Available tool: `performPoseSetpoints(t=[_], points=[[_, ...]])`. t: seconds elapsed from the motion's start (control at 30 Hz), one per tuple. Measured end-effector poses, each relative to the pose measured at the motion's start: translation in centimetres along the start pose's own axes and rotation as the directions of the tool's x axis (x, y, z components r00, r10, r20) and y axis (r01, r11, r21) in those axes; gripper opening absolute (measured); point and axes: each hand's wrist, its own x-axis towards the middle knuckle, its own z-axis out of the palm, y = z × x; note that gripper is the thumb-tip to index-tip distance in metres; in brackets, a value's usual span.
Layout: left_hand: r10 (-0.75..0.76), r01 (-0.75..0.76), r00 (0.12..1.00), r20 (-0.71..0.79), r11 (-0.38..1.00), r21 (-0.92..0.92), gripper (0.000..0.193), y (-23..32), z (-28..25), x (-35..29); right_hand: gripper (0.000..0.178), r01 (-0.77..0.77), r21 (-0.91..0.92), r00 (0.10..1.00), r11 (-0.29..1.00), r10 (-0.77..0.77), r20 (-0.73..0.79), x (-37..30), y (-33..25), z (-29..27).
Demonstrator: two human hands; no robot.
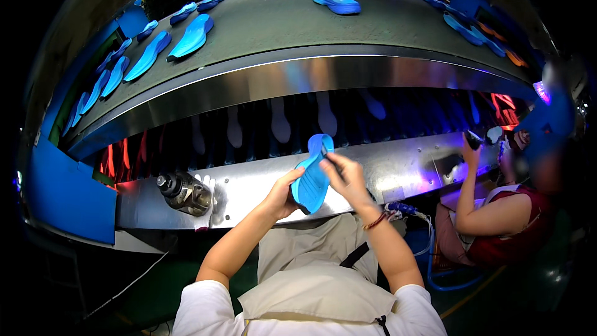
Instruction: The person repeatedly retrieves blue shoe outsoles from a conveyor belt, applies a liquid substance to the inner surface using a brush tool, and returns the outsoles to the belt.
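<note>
A bright blue shoe sole (311,182) is held up over the metal ledge in front of me, its upper end pointing away and its dark lower end toward my lap. My left hand (283,196) grips it by the left edge near the lower end. Over the sole's right side is my right hand (347,179), its fingers curled and pinched close to the surface. A small dark, thin thing shows at those fingertips, but it is too blurred to name.
A dark bottle (186,194) stands on the ledge (252,182) at left, beside a white glove (209,204). Beyond runs a conveyor belt (261,28) carrying several blue soles (193,36). At right, a seated co-worker (507,227) handles a dark piece (474,140).
</note>
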Motion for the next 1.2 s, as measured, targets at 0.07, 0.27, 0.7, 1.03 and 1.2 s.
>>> performPoseSetpoints(t=[0.07, 0.27, 0.7, 1.03, 1.2], points=[[0.009, -0.009, 1.0, 0.006, 1.0, -0.006, 0.052, 0.3, 0.6, -0.3, 0.038, 0.276, -0.386, 0.944, 0.88, -0.324, -0.065, -1.3, -0.7, 1.4], [0.11, -0.11, 0.994, 0.0, 0.987, -0.117, 0.05, -0.1, -1.8, 0.9, 0.028, 0.3, -0.112, 0.954, 0.947, -0.299, 0.032, -4.2, -3.5, 1.5], [0.221, -0.189, 0.938, 0.266, 0.972, -0.14, 0.057, 3.8, -1.9, -1.9, 0.044, 0.001, 0.912, 0.956, 0.41, 0.266, -0.121, -5.4, -1.4, -9.8], [0.664, -0.553, 0.7, 0.261, 0.736, -0.39, 0.063, 18.4, 7.7, 2.2, 0.041, 0.04, 0.913, 0.897, 0.406, 0.388, -0.212, -6.5, 1.7, -12.5], [0.638, -0.606, 0.753, -0.164, 0.574, -0.551, 0.083, 22.9, 7.2, 9.3, 0.043, 0.024, 0.907, 0.912, 0.421, 0.362, -0.192, -6.0, 1.6, -11.9]])
